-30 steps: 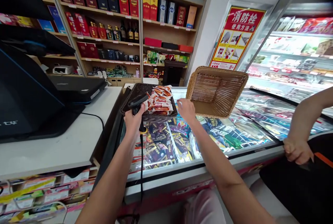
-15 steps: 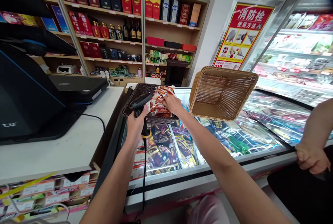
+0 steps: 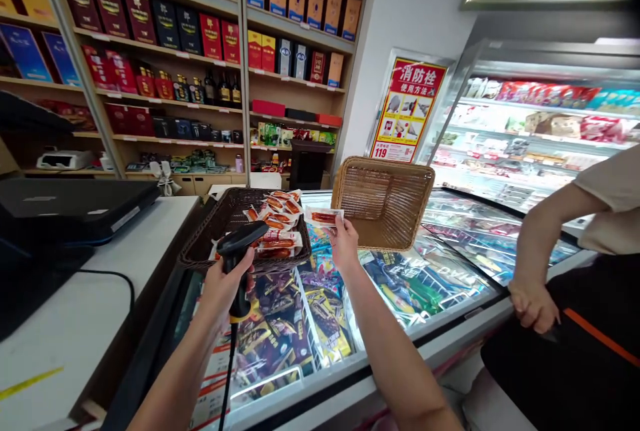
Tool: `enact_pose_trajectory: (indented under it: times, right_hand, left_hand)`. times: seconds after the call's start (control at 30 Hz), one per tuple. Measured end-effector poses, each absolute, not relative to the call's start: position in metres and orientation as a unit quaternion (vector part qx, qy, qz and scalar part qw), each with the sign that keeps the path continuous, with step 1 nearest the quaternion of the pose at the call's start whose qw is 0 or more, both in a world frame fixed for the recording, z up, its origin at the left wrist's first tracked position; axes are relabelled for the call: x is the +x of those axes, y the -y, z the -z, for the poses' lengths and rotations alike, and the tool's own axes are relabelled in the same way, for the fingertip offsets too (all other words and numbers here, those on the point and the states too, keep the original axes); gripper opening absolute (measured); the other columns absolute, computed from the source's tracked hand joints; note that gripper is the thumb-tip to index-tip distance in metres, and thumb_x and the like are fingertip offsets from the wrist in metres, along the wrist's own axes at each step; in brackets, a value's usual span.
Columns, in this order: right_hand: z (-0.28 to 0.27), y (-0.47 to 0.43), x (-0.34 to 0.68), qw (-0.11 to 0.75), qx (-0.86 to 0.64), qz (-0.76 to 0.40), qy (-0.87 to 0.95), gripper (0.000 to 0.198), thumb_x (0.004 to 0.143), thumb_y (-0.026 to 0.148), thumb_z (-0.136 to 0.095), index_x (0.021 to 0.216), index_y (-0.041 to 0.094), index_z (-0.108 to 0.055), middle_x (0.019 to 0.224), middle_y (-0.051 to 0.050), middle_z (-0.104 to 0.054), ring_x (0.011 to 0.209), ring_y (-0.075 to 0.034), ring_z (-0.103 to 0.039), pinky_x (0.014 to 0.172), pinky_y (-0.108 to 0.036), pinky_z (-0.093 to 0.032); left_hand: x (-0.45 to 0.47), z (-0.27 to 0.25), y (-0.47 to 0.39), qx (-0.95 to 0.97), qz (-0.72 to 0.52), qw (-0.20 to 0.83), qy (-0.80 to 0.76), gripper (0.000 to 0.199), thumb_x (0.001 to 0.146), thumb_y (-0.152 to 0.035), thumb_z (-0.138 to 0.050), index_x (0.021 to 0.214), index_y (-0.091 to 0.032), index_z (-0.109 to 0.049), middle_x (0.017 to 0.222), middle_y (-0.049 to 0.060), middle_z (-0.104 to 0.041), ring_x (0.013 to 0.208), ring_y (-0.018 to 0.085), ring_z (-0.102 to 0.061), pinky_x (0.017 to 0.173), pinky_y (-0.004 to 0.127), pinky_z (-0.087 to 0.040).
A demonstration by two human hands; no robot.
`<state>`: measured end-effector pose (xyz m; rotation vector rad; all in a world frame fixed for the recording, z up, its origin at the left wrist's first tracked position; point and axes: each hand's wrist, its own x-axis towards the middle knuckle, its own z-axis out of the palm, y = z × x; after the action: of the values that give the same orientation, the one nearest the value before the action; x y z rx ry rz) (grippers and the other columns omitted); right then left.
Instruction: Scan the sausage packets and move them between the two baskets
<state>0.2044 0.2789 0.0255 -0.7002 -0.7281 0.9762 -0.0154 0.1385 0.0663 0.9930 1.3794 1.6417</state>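
Note:
My left hand (image 3: 220,287) is wrapped round the handle of a black barcode scanner (image 3: 243,236), its head tilted up to the right and its cable hanging down. Behind the scanner, a dark brown woven basket (image 3: 197,234) holds several packaged sausages (image 3: 280,207). Between the fingers of my right hand (image 3: 345,243) is one sausage packet (image 3: 324,217), raised just right of that basket. Close to its right, a tan wicker basket (image 3: 385,236) lies tipped with its open side towards me; no contents show inside.
Both baskets rest on a glass-topped freezer (image 3: 345,364) of packaged frozen goods. A white counter (image 3: 150,244) with a black machine (image 3: 75,211) stands left. At right, another person's hand (image 3: 533,304) is near the freezer edge. Shelves of boxes and bottles line the back.
My right hand has come out of the dark basket with a sausage packet and moved right. The camera view has shifted right and up; the scanner stays in my left hand.

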Motion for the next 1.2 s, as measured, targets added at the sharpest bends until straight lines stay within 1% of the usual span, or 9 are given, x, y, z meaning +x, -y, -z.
enact_pose_trajectory:
  times: [0.13,0.23,0.33,0.4,0.5,0.57,0.7,0.9,1.2]
  right_hand:
    - [-0.031,-0.283,0.21,0.739,-0.316,-0.551,0.225,0.025,0.084,0.04,-0.081,0.085,0.022,-0.064,0.08,0.002,-0.075,0.073,-0.013,-0.072,0.07,-0.026,-0.061]
    - [-0.04,-0.28,0.213,0.714,-0.314,-0.6,0.177,0.016,0.09,0.028,-0.074,0.081,0.023,-0.062,0.074,0.002,-0.074,0.077,-0.015,-0.074,0.077,-0.032,-0.063]
    - [-0.051,-0.269,0.212,0.699,-0.262,-0.63,0.214,0.012,0.084,0.014,-0.074,0.083,0.022,-0.065,0.079,0.001,-0.075,0.087,-0.017,-0.075,0.086,-0.033,-0.063]
    - [-0.056,-0.259,0.21,0.696,-0.238,-0.621,0.27,0.022,0.075,0.011,-0.079,0.09,0.022,-0.068,0.087,0.001,-0.077,0.09,-0.016,-0.075,0.089,-0.03,-0.063]
    - [-0.059,-0.246,0.204,0.673,-0.277,-0.589,0.35,0.046,0.062,0.019,-0.09,0.103,0.024,-0.069,0.092,0.001,-0.079,0.084,-0.018,-0.075,0.081,-0.031,-0.062]
    - [-0.058,-0.241,0.2,0.654,-0.326,-0.553,0.401,0.051,0.058,0.032,-0.094,0.103,0.023,-0.07,0.092,-0.001,-0.079,0.081,-0.02,-0.074,0.077,-0.033,-0.06]
    - [-0.057,-0.236,0.195,0.642,-0.395,-0.448,0.48,0.05,0.061,0.049,-0.089,0.099,0.02,-0.075,0.096,-0.004,-0.079,0.088,-0.023,-0.073,0.079,-0.033,-0.056]
    - [-0.056,-0.233,0.192,0.666,-0.443,-0.354,0.484,0.048,0.061,0.054,-0.088,0.09,0.02,-0.07,0.085,-0.002,-0.075,0.079,-0.021,-0.068,0.073,-0.03,-0.053]
    - [-0.045,-0.241,0.196,0.63,-0.449,-0.287,0.565,0.043,0.07,0.056,-0.084,0.096,0.023,-0.073,0.097,-0.004,-0.078,0.088,-0.022,-0.07,0.083,-0.032,-0.054]
  left_hand:
    - [-0.014,-0.066,-0.139,0.384,-0.621,0.405,-0.55,0.059,0.054,-0.063,-0.089,0.079,-0.017,-0.062,0.062,-0.001,-0.061,0.042,0.012,-0.052,0.041,0.025,-0.039]
    - [-0.012,-0.069,-0.137,0.38,-0.618,0.417,-0.549,0.061,0.05,-0.062,-0.091,0.079,-0.016,-0.062,0.063,-0.002,-0.061,0.043,0.011,-0.052,0.041,0.024,-0.037]
    - [-0.01,-0.074,-0.134,0.39,-0.605,0.44,-0.536,0.06,0.052,-0.061,-0.092,0.078,-0.016,-0.061,0.063,-0.002,-0.061,0.044,0.01,-0.051,0.042,0.023,-0.036]
    - [-0.01,-0.076,-0.132,0.405,-0.593,0.448,-0.532,0.057,0.053,-0.059,-0.092,0.075,-0.017,-0.06,0.063,-0.003,-0.06,0.045,0.009,-0.05,0.042,0.023,-0.036]
    - [-0.012,-0.073,-0.132,0.429,-0.577,0.441,-0.537,0.054,0.055,-0.056,-0.092,0.076,-0.017,-0.061,0.063,-0.003,-0.06,0.044,0.01,-0.05,0.043,0.023,-0.036]
    - [-0.015,-0.068,-0.133,0.451,-0.563,0.429,-0.544,0.052,0.058,-0.056,-0.091,0.078,-0.017,-0.063,0.061,-0.003,-0.06,0.044,0.01,-0.05,0.043,0.023,-0.036]
    - [-0.019,-0.06,-0.134,0.492,-0.526,0.394,-0.571,0.05,0.068,-0.062,-0.083,0.071,-0.018,-0.059,0.048,-0.002,-0.055,0.043,0.011,-0.048,0.045,0.022,-0.035]
    - [-0.018,-0.06,-0.132,0.499,-0.519,0.384,-0.578,0.051,0.067,-0.064,-0.083,0.066,-0.019,-0.06,0.049,0.001,-0.057,0.041,0.013,-0.05,0.043,0.024,-0.036]
    - [-0.013,-0.067,-0.13,0.477,-0.529,0.408,-0.57,0.052,0.066,-0.064,-0.085,0.065,-0.019,-0.06,0.054,0.003,-0.061,0.04,0.012,-0.049,0.04,0.024,-0.035]
